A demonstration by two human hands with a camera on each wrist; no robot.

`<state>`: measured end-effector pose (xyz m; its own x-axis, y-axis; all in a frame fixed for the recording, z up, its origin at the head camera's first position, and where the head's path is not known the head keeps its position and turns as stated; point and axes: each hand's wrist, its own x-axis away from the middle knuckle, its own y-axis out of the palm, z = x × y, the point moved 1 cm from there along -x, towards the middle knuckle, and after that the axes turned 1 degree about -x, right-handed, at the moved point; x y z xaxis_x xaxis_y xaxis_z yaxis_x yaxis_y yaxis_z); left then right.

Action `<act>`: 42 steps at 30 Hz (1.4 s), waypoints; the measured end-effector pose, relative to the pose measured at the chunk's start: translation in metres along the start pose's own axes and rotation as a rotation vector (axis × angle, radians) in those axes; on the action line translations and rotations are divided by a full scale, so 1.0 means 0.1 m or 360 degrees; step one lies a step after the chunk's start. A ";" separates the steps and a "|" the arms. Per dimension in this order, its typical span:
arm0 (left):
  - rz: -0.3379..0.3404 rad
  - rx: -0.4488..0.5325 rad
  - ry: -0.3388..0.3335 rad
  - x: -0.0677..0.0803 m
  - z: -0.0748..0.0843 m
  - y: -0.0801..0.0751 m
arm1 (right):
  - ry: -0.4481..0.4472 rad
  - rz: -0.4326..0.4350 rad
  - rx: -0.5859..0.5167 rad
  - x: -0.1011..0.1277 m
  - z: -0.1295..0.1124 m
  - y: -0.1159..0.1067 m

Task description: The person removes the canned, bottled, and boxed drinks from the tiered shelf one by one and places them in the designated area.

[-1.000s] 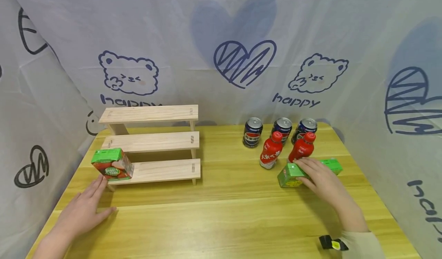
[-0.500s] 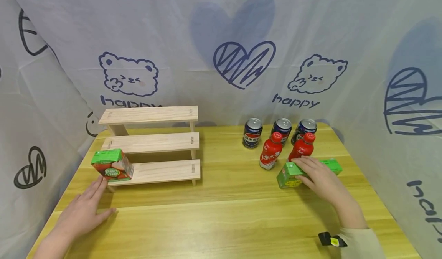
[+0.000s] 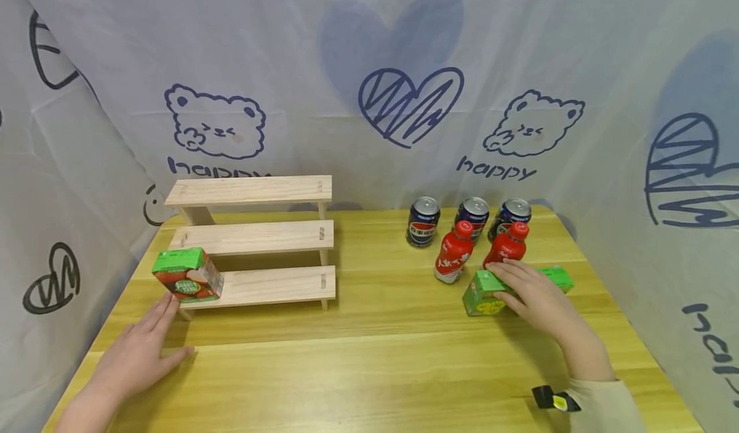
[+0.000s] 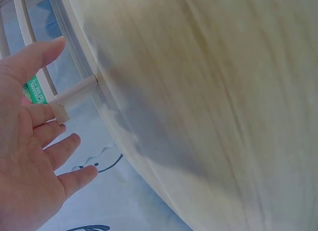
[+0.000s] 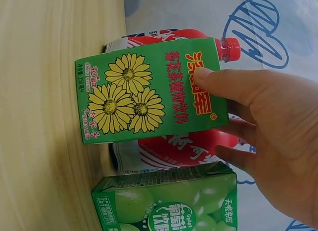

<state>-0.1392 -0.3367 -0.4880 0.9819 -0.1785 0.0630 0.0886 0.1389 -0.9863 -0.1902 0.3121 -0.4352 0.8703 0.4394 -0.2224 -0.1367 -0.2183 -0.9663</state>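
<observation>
My left hand (image 3: 151, 338) lies flat and open on the wooden table (image 3: 369, 369), its fingertips just short of a red and green juice carton (image 3: 188, 274). That carton stands on the lowest step of a wooden three-step rack (image 3: 260, 285). The left wrist view shows the spread left hand (image 4: 35, 141) holding nothing. My right hand (image 3: 519, 290) grips a green carton (image 3: 480, 297) with yellow flowers printed on it (image 5: 144, 92), thumb on its face and fingers behind it. A second green carton (image 5: 169, 206) lies beside it, and two red bottles (image 3: 453, 252) stand just behind.
Three dark blue cans (image 3: 423, 221) stand in a row behind the red bottles at the back right. A printed cloth backdrop (image 3: 369, 99) closes in the table on three sides. The rack's upper two steps (image 3: 254, 235) carry nothing.
</observation>
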 end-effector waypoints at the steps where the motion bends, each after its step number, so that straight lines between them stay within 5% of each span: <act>1: 0.0004 0.0001 0.0002 0.00 0.00 0.00 | 0.0004 0.0001 0.0003 0.00 0.00 0.00; 9: 0.0033 0.0014 0.0018 0.00 -0.01 0.00 | 0.0006 0.0087 -0.0009 0.01 -0.04 0.07; 21: 0.0031 0.0022 0.0022 0.00 0.00 -0.01 | -0.0190 0.0383 0.0004 -0.09 -0.17 0.12; 42: 0.0023 -0.0009 0.0020 0.01 0.03 -0.01 | -0.0605 0.0680 -0.0128 -0.72 -0.81 0.17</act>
<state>-0.1379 -0.3345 -0.4867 0.9809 -0.1887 0.0466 0.0731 0.1358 -0.9880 -0.2166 0.2067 -0.4251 0.5126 0.5765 -0.6363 -0.3894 -0.5044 -0.7707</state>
